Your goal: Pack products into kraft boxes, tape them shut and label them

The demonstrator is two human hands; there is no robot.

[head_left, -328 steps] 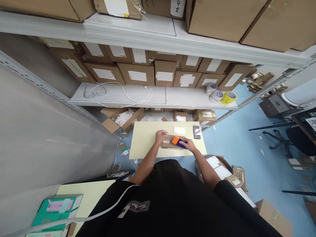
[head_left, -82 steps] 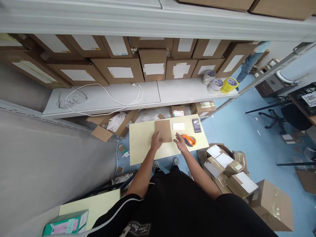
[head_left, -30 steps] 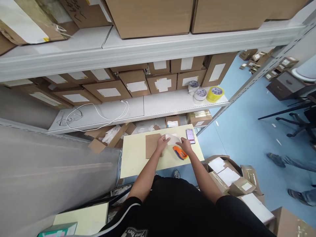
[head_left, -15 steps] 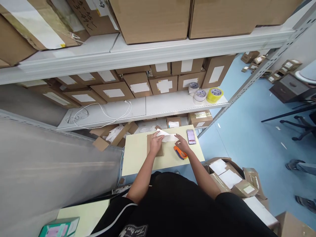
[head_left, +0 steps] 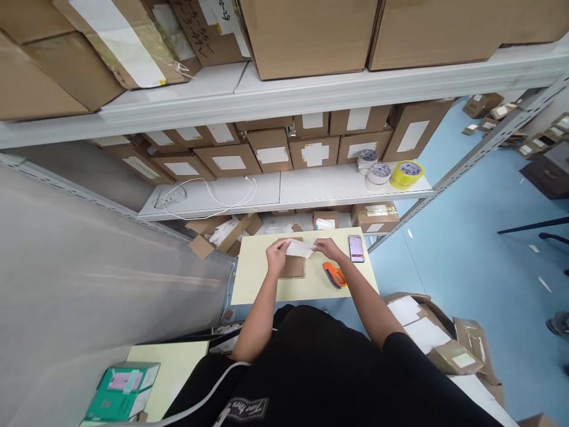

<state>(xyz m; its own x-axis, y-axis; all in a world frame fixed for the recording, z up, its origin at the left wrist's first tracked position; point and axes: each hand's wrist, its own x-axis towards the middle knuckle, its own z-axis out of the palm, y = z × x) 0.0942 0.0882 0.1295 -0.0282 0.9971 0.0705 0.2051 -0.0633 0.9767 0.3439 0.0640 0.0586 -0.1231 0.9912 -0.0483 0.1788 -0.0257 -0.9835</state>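
A white paper strip [head_left: 299, 248] is stretched between my two hands above the small table [head_left: 253, 279]. My left hand [head_left: 276, 255] pinches its left end, and my right hand [head_left: 328, 248] grips the right end, where the strip bends. Beneath it lies a flat brown cardboard package [head_left: 292, 268], partly covered by the strip and my left hand. Just below my right hand rests an orange and blue tape cutter [head_left: 334, 275]. To the right of that hand a phone [head_left: 356, 248] lies with its screen lit.
Shelving [head_left: 311, 185] stands beyond the table, with labelled cartons [head_left: 272, 151], white tape rolls [head_left: 379, 173], a yellow tape roll [head_left: 406, 174] and a white cable [head_left: 222, 204]. An open carton [head_left: 222, 234] is at the table's back left. More packages [head_left: 427, 332] fill a box at right.
The strip has been turned flatter and tilts down to the right, its folded left end no longer standing up. The whole view has shifted slightly as the head moved.
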